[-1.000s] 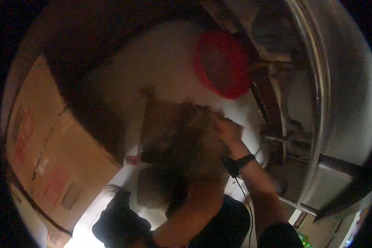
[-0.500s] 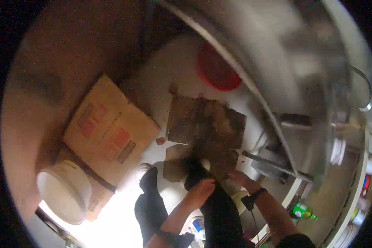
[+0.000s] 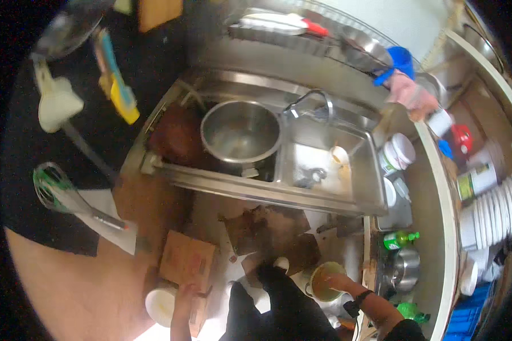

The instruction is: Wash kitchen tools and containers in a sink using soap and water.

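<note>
Pale yellowish and round, the open-topped bucket (image 3: 317, 275) stands just beside my right leg, and my right hand (image 3: 337, 282) reaches over its rim with the fingers inside its outline. I cannot tell how far those fingers are spread, or whether they have hold of anything. On the other side, my left hand (image 3: 183, 297) hangs at the edge of a white round bucket (image 3: 159, 308); its fingers are too blurred for me to tell whether they grip the rim or only pass beside it.

A black wristband (image 3: 363, 296) circles my right wrist, with a small dark device (image 3: 351, 308) next to it. Between the two buckets come my legs in black trousers (image 3: 287, 301), a white shoe (image 3: 281, 263) showing at one foot. Flattened brown cardboard with reddish print (image 3: 183, 257) lies near the white bucket, and dark, stained cardboard sheets (image 3: 287, 253) cover the floor ahead of my feet.

Farther out, a stainless-steel sink (image 3: 355, 190) spans the view, a wide round steel bowl (image 3: 242, 133) sitting at its left. Green bottles (image 3: 400, 240) and a shiny steel pot (image 3: 405, 268) stand to my right.
</note>
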Demonstrator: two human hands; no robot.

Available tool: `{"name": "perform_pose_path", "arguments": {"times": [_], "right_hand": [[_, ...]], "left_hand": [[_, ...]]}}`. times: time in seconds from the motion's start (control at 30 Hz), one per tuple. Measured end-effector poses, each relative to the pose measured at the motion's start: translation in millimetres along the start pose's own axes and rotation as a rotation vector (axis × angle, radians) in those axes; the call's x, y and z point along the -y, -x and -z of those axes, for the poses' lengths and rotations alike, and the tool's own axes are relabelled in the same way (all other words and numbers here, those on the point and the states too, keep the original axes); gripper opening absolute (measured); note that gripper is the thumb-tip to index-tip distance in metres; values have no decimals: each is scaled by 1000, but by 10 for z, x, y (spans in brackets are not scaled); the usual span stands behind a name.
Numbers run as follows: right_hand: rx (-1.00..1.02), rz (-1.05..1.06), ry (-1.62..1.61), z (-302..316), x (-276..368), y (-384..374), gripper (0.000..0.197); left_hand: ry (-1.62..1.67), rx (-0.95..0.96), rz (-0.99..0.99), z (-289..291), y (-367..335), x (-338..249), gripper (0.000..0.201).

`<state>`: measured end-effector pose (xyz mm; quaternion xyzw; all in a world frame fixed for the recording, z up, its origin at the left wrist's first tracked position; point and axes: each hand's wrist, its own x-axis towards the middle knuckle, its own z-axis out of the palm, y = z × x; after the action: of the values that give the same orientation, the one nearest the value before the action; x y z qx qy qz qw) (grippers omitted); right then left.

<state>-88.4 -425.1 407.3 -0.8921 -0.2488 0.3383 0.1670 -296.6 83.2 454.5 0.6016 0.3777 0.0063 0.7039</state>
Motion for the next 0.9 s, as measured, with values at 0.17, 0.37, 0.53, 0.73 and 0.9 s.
{"name": "perform_pose_path", "arguments": {"times": [0.17, 0.37, 0.53, 0.73, 0.9], "right_hand": [[-103, -27, 214, 23, -110, 502, 24], [-411, -353, -362, 183, -339, 694, 25], [-802, -279, -331, 893, -641, 426, 11], [-1033, -316, -48, 2091, -1225, -461, 24], [-912, -328, 30, 2282, -1740, -1190, 40]], "left_hand": [[82, -136, -27, -292, 43, -449, 29], [-109, 252, 5, -1590, -301, -983, 20], [-289, 529, -84, -2865, -746, -1461, 20], [-402, 719, -104, -4293, -1655, -1643, 27], [-377, 660, 167, -5616, -2777, -1581, 37]]}}
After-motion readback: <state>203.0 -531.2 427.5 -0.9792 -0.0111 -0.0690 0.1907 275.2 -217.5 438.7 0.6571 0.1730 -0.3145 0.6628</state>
